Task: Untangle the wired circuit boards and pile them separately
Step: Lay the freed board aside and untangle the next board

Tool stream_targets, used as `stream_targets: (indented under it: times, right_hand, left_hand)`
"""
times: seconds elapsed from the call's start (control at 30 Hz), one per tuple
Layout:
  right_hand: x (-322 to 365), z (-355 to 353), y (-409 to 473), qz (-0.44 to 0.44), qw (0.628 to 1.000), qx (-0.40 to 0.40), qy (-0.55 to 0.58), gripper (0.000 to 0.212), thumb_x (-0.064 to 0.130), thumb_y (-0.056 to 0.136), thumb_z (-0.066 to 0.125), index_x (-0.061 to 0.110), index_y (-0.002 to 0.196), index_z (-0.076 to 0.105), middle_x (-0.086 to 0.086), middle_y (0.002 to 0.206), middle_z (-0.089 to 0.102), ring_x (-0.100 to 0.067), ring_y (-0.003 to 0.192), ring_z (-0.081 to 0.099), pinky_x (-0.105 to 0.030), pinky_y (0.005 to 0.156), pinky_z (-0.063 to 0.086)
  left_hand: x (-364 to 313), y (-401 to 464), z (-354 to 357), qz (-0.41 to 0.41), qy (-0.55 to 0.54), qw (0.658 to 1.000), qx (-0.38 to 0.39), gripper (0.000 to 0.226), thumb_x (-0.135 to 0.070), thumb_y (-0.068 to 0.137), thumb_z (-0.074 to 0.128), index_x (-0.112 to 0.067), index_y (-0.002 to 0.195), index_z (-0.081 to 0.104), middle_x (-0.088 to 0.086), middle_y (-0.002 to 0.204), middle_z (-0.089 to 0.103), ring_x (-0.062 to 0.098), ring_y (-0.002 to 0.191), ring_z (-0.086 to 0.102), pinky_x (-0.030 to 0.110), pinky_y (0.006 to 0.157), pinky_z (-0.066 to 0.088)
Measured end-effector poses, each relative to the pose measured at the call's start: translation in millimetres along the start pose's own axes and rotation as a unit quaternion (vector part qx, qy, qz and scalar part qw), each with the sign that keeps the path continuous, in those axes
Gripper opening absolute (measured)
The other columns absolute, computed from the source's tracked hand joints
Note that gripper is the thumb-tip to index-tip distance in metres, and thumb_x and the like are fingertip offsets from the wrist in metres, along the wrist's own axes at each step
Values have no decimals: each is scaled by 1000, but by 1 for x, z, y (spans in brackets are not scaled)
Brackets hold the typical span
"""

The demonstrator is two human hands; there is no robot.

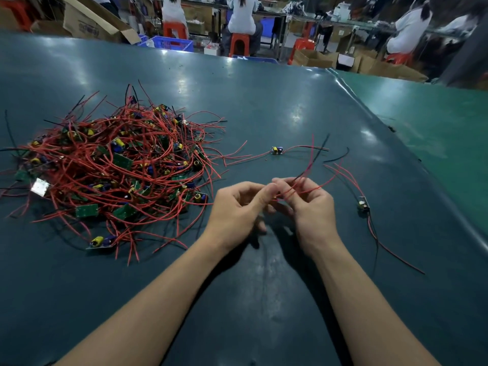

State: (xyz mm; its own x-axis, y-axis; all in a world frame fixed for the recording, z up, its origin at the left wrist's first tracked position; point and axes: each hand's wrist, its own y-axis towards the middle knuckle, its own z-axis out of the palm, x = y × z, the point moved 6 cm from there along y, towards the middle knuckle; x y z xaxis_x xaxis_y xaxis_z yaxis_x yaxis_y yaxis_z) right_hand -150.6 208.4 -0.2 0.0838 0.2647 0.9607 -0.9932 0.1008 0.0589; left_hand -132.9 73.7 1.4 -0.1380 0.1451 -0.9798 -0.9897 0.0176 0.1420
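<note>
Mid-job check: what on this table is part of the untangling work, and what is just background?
Job: tangled pile of boards; red wires pinched by left hand and right hand; freed board; another freed board.

Background: cardboard boxes; blue crate; orange stools.

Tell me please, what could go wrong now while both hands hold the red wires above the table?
1. The left hand and right hand pinch the same red wires; pulling them apart hard might strain a wire where it joins its board.
2. The big tangled pile lies close on the left, so loose wire ends could catch in it.
3. The two separated boards lie apart, not yet in one pile.
</note>
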Motion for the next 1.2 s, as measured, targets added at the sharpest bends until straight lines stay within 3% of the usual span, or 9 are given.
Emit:
stream_targets:
  times: [0.07,0.13,0.27,0.4,0.6,0.7,0.9,1.03,1.2]
  right_hand:
    - [1,-3,1,-20,999,-18,-40,13,4,88,68,12,79,65,-1,70,71,-13,66,67,-27,62,57]
    - [0,-5,1,-26,997,-23,-75,12,5,88,68,13,80,65,-2,72,71,-15,69,68,-30,69,58]
    - [-4,1,-2,11,1000,11,-5,14,-1,85,68,9,77,66,-3,70,72,-14,68,69,-23,68,57]
    - [-1,6,-5,2,999,55,-1,20,-11,80,69,8,86,72,-4,80,74,-13,77,69,-18,71,55]
    - [-7,4,-4,65,992,-8,105,13,-8,82,66,3,83,72,-7,72,72,-16,67,70,-19,66,56]
    - [-11,8,-6,82,992,11,97,4,-2,85,67,1,83,68,-7,74,72,-20,68,72,-22,67,59]
    - [-9,9,-8,41,999,16,14,6,0,88,67,3,82,67,-4,74,73,-14,65,69,-23,63,57]
    - [-7,16,-12,49,995,80,35,18,-4,90,61,7,100,71,-4,79,74,-12,67,68,-21,66,56]
    - [0,11,-12,3,998,50,30,13,4,88,66,12,90,76,-3,70,70,-10,59,61,-21,53,50]
  left_hand:
    - [2,-2,-1,15,25,1000,12,34,-33,70,78,-15,97,71,14,77,71,15,46,56,23,40,45]
    - [2,-2,-3,31,68,997,-10,29,-19,75,82,-13,100,68,14,80,70,16,49,58,29,42,50]
    - [9,3,-9,6,35,997,-69,6,-8,92,65,-10,93,59,5,71,66,14,41,58,19,32,38]
    - [12,8,-17,-40,-50,993,-100,13,-14,96,60,-9,85,54,4,63,68,11,37,54,18,33,35]
    - [11,10,-15,-62,-86,993,-54,23,-22,99,54,-8,82,53,9,63,70,11,36,53,16,35,35]
    - [12,11,-13,-76,-97,991,-46,23,-24,102,47,-8,87,50,10,63,70,12,35,53,16,33,34]
    - [11,9,-11,-55,-84,995,-29,15,-20,96,59,-7,92,53,8,68,72,13,38,54,17,35,36]
    - [11,8,-13,-49,-90,994,-30,16,-19,91,62,-7,87,53,6,63,70,11,38,52,16,35,35]
    - [9,8,-9,-61,-91,994,14,28,-33,78,66,-7,82,57,12,62,69,10,36,49,15,35,32]
